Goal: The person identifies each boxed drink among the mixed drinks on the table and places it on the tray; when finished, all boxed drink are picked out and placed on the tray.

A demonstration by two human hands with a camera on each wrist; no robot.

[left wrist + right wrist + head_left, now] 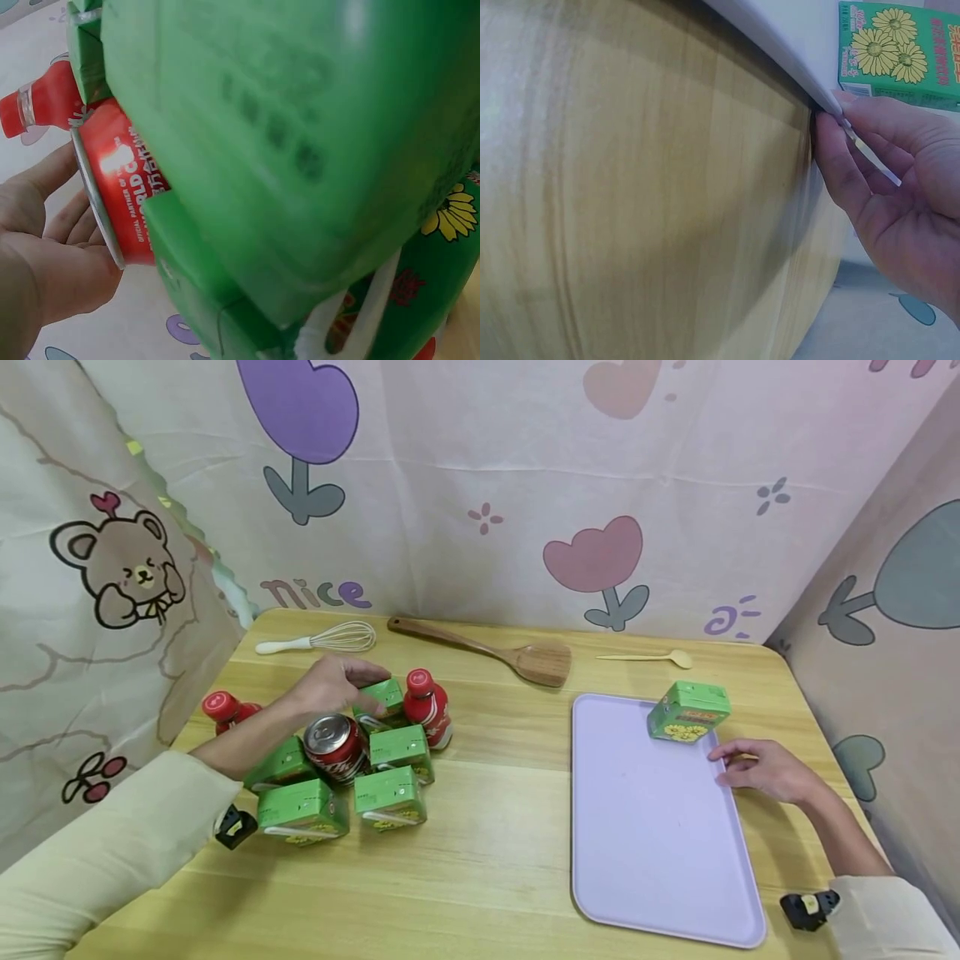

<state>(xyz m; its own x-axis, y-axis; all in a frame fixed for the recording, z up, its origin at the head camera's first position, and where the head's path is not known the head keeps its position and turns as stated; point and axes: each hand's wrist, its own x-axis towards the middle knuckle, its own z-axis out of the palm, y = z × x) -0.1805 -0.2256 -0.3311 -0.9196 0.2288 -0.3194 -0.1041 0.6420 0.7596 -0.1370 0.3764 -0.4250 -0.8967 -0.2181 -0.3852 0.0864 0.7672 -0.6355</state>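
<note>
My left hand (341,685) reaches over the cluster at the left, thumb and fingers around the top of the rearmost green drink carton (388,695). Just in front of it stands a red soda can (339,750), which hides the fingertips in the left wrist view. A red-capped bottle (429,710) is right beside that carton. At the right, my right hand (765,770) pinches the rim of a lilac tray (652,835), its thumb on the edge in the right wrist view. Another green drink carton (688,713) stands at the tray's far right corner.
Several more green cartons (303,810) and a second red-capped bottle (225,710) crowd around the can. Along the back lie a whisk (341,637), a wooden spatula (536,663) and a small pale spoon (678,658). A printed cloth (465,460) hangs behind the table.
</note>
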